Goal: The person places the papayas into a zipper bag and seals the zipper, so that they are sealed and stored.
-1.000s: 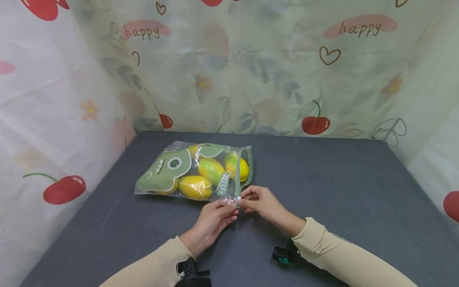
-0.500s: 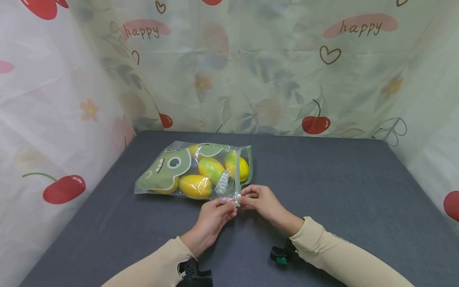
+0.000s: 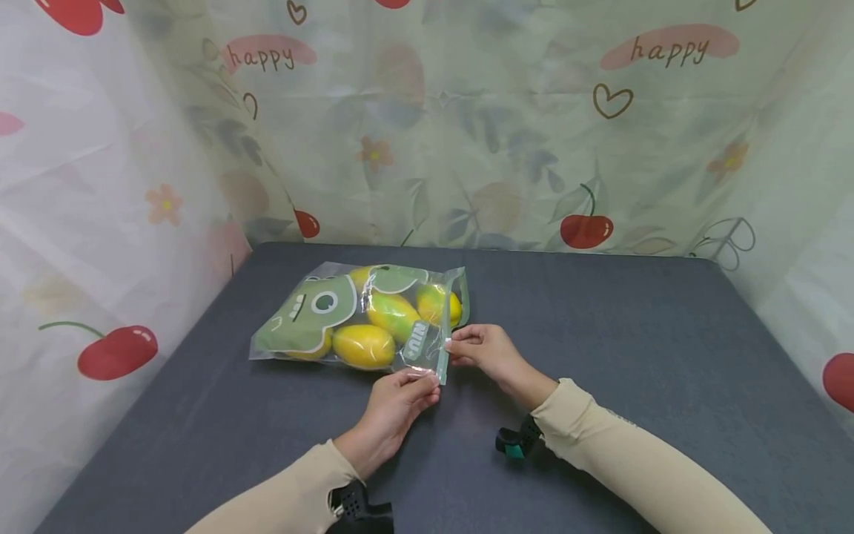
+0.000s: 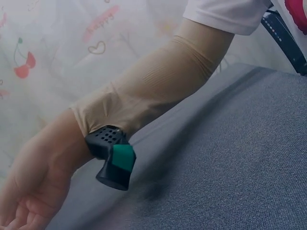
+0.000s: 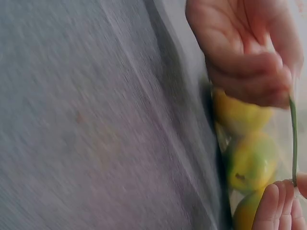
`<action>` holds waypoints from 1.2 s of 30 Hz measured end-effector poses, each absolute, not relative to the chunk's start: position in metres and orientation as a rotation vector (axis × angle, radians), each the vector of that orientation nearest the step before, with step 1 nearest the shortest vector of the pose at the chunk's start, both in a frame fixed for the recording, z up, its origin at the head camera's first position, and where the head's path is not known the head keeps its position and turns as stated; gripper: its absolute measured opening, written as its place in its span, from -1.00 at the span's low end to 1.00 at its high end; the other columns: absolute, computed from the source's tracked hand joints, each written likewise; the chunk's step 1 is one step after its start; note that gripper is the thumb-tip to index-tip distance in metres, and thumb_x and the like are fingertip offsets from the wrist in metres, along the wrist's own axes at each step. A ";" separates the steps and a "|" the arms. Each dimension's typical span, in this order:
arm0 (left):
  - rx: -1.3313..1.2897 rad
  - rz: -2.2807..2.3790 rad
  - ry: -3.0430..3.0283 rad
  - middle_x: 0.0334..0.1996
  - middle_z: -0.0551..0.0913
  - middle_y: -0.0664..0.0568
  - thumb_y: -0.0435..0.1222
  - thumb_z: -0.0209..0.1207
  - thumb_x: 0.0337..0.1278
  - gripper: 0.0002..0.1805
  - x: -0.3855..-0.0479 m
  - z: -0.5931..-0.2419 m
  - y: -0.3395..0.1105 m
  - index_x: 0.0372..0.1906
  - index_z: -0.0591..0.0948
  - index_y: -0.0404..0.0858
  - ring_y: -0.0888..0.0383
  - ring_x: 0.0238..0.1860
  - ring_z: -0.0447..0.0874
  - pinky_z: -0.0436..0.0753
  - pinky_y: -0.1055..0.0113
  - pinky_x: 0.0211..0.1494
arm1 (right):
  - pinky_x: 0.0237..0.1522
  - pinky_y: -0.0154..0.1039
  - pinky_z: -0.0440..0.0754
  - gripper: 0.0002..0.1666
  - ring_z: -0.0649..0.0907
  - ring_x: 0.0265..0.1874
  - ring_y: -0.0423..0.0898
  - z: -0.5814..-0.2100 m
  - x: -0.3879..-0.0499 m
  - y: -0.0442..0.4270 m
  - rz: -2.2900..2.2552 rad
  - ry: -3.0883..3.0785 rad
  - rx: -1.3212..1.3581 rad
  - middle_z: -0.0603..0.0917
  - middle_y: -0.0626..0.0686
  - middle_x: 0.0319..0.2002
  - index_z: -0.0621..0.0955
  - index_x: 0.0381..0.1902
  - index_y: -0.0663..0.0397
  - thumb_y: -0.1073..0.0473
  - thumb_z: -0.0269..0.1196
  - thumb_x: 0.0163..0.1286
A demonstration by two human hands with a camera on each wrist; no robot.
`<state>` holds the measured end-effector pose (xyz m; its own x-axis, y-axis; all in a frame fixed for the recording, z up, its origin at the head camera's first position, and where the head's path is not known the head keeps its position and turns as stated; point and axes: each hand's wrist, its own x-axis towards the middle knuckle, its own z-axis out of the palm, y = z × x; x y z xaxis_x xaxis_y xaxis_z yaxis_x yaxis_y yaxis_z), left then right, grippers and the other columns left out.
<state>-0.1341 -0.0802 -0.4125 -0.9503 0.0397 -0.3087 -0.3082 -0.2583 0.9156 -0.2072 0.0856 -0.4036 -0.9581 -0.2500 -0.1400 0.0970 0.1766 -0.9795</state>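
Note:
A clear plastic bag [image 3: 293, 319] with a green cartoon print lies on the table, with several mangoes [image 3: 363, 346] inside. Its green-edged mouth faces right. The left hand [image 3: 394, 415] pinches the near corner of the mouth. Farther along that edge, the right hand [image 3: 490, 356] pinches the green strip [image 5: 294, 143] between thumb and fingers. A small white bit shows at the right fingertips; whether it is a zip slider is unclear. In the right wrist view the strip stretches between both hands. The left wrist view catches the right hand [image 4: 36, 187] only in part.
The dark grey table [image 3: 600, 356] extends around the bag. A patterned cloth curtain [image 3: 467, 133] rises behind it and along both sides. Black wrist cameras [image 3: 360, 508] sit on both wrists, over beige sleeves.
The right hand has slid away from the person along the bag's green edge, farther from the left hand. The left hand stays nearly still at the corner. The mouth's edges lie closer together.

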 end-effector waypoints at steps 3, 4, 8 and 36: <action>-0.328 2.299 1.755 -0.41 0.59 0.03 -0.42 0.23 0.19 -0.71 -0.134 -0.412 -0.081 -0.05 0.57 -0.56 0.29 -0.41 0.62 0.66 0.48 -0.23 | -0.13 -0.08 0.71 -0.70 0.73 -0.41 -0.13 -0.403 -0.215 0.086 -1.844 2.201 -0.097 0.74 0.17 -0.30 0.60 -0.12 0.46 0.29 0.29 0.30; -0.325 2.298 1.750 -0.41 0.60 0.03 -0.42 0.23 0.19 -0.70 -0.134 -0.412 -0.081 -0.05 0.57 -0.56 0.28 -0.41 0.62 0.66 0.47 -0.23 | -0.12 -0.08 0.70 -0.71 0.73 -0.41 -0.14 -0.402 -0.217 0.087 -1.842 2.202 -0.083 0.74 0.16 -0.30 0.61 -0.12 0.46 0.29 0.29 0.30; -0.322 2.288 1.741 -0.42 0.61 0.02 -0.43 0.22 0.19 -0.71 -0.133 -0.411 -0.081 -0.05 0.57 -0.57 0.27 -0.41 0.62 0.67 0.47 -0.23 | -0.10 -0.09 0.70 -0.69 0.72 -0.41 -0.15 -0.402 -0.230 0.091 -1.845 2.208 -0.045 0.72 0.14 -0.29 0.61 -0.11 0.48 0.29 0.29 0.31; -0.222 2.265 1.661 -0.44 0.64 0.02 -0.52 0.19 0.14 -0.77 -0.126 -0.408 -0.075 -0.10 0.58 -0.57 0.25 -0.44 0.62 0.65 0.45 -0.26 | 0.09 -0.09 0.61 -0.61 0.70 -0.32 -0.18 -0.385 -0.307 0.135 -1.892 2.382 0.182 0.61 0.24 -0.01 0.55 0.10 0.43 0.26 0.20 0.40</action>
<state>-0.1265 -0.0751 -0.4079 -0.9358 0.1658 -0.3110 -0.3465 -0.2708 0.8981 -0.3073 0.1347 -0.3847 -0.9885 0.0347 -0.1473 0.1514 0.2240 -0.9628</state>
